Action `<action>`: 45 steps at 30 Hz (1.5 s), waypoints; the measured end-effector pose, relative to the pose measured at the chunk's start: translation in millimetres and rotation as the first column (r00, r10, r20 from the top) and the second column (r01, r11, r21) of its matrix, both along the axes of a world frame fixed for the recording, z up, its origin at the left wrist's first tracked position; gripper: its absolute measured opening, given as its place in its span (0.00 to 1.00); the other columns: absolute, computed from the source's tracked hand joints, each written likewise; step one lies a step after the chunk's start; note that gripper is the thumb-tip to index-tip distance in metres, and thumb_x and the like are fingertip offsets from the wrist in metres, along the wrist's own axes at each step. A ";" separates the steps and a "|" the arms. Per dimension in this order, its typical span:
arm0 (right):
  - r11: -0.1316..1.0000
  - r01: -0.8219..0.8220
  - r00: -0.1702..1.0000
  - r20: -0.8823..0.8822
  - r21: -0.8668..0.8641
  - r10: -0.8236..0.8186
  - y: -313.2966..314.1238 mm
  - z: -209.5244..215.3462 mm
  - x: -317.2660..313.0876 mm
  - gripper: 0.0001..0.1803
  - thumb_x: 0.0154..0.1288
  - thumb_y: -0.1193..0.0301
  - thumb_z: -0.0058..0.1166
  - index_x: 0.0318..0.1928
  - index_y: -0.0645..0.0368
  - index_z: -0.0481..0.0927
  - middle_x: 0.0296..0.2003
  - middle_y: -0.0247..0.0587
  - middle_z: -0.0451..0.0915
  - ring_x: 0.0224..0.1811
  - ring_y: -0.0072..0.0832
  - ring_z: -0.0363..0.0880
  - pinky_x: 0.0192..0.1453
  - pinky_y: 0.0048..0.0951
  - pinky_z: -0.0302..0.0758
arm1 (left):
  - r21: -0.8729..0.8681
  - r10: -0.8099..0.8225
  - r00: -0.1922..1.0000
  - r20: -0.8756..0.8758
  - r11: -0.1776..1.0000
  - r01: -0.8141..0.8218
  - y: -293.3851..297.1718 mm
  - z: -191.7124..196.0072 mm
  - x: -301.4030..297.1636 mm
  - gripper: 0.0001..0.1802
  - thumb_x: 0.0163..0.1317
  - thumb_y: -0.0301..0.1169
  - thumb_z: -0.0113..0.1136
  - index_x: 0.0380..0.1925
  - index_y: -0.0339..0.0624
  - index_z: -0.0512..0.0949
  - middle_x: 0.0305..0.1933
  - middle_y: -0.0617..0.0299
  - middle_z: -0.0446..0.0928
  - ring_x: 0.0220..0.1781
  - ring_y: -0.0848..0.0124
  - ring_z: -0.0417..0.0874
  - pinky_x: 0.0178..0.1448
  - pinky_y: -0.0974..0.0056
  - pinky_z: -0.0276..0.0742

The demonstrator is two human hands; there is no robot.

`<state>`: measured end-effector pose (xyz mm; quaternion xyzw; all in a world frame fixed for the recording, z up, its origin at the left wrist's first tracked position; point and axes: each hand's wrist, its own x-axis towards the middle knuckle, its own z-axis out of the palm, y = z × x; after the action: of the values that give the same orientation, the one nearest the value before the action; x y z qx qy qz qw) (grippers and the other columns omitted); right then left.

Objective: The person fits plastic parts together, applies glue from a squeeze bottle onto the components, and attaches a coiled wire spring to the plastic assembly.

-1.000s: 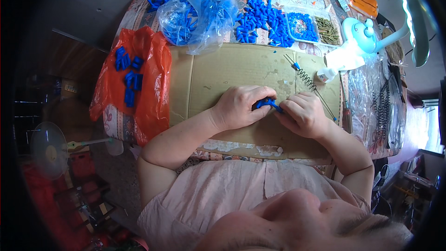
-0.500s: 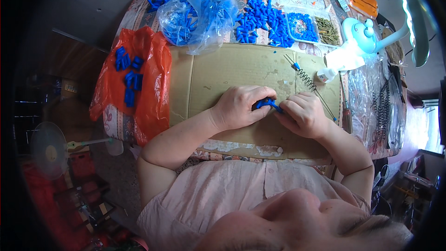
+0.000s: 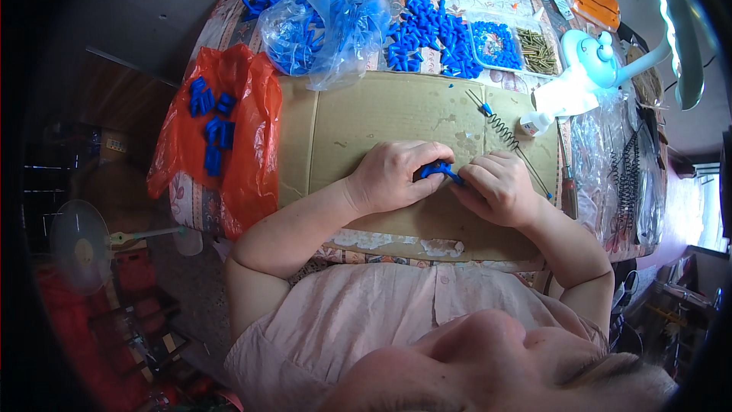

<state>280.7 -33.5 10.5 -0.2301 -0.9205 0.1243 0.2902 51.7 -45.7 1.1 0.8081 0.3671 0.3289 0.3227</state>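
Both hands meet over a cardboard sheet (image 3: 366, 114). Between them is a small blue plastic part (image 3: 438, 168); its exact kind is partly hidden by fingers. My left hand (image 3: 400, 175) closes round its left end with thumb and fingers. My right hand (image 3: 496, 183) pinches the narrow right end in a curled grip. Beyond the right hand lies a black coil spring (image 3: 503, 131) on a thin rod, with a blue conical piece (image 3: 486, 109) near its top and a small blue tip at its lower end. A small white bottle (image 3: 535, 123) lies beside the spring.
At the left, a red plastic bag (image 3: 255, 130) carries several blue parts. Along the back are a clear bag (image 3: 324, 34) of blue pieces, a heap of blue pieces (image 3: 435, 34), and a clear tray (image 3: 503, 69) with blue bits and brass-coloured pins. A lamp (image 3: 595, 65) stands back right; a screwdriver (image 3: 569, 187) lies right.
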 end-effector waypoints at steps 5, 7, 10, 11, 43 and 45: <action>1.000 -0.002 1.000 0.001 0.002 0.002 0.1 0.5 -0.2 0.11 0.54 0.69 0.66 0.32 0.58 0.77 0.24 0.37 0.76 0.22 0.35 0.78 0.27 0.35 0.72 | 0.002 -0.001 1.000 -0.010 1.000 0.001 0.8 -0.4 -0.2 0.15 0.58 0.27 0.66 0.46 0.42 0.79 0.40 0.53 0.84 0.39 0.55 0.86 0.43 0.58 0.82; 1.000 -0.001 1.000 0.000 -0.001 0.001 -0.1 1.1 -0.2 0.11 0.54 0.69 0.66 0.32 0.58 0.77 0.24 0.37 0.76 0.22 0.35 0.78 0.27 0.35 0.72 | 0.002 -0.001 1.000 -0.008 1.000 0.001 0.7 -0.8 0.0 0.15 0.58 0.27 0.66 0.46 0.42 0.79 0.40 0.53 0.84 0.39 0.55 0.86 0.43 0.58 0.82; 1.000 0.001 1.000 -0.002 0.004 -0.001 -0.2 0.7 -0.3 0.11 0.54 0.69 0.66 0.32 0.58 0.77 0.24 0.37 0.76 0.22 0.35 0.78 0.27 0.35 0.72 | 0.012 0.002 1.000 -0.009 1.000 -0.002 0.4 0.2 0.1 0.15 0.58 0.27 0.66 0.46 0.42 0.79 0.40 0.53 0.84 0.39 0.56 0.86 0.43 0.58 0.82; 1.000 0.001 1.000 -0.002 0.005 -0.001 -0.2 0.8 -0.3 0.11 0.54 0.69 0.66 0.32 0.58 0.77 0.24 0.37 0.76 0.22 0.35 0.78 0.27 0.35 0.72 | 0.003 0.001 1.000 -0.008 1.000 -0.001 0.4 0.4 0.0 0.15 0.58 0.27 0.66 0.46 0.42 0.79 0.40 0.53 0.84 0.39 0.56 0.86 0.43 0.58 0.82; 1.000 -0.003 0.999 -0.042 0.003 0.004 -1.4 1.8 -0.7 0.12 0.54 0.70 0.67 0.36 0.58 0.78 0.25 0.38 0.77 0.23 0.36 0.78 0.26 0.36 0.72 | 0.251 0.085 0.995 -0.044 0.965 -0.071 0.3 4.3 1.5 0.19 0.52 0.28 0.71 0.46 0.45 0.83 0.48 0.54 0.75 0.46 0.60 0.80 0.48 0.61 0.80; 1.000 -0.006 0.998 -0.063 -0.001 0.006 -1.6 0.1 -1.4 0.12 0.54 0.70 0.67 0.37 0.59 0.78 0.25 0.38 0.78 0.23 0.36 0.79 0.27 0.36 0.72 | 0.349 0.094 0.995 -0.020 0.934 -0.081 2.1 4.5 2.7 0.14 0.51 0.28 0.72 0.40 0.44 0.84 0.49 0.53 0.75 0.48 0.59 0.79 0.52 0.60 0.78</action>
<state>279.3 -35.1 10.6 -0.2233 -0.9116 0.1329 0.3185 54.4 -43.6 5.5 0.8411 0.3446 0.3878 0.1531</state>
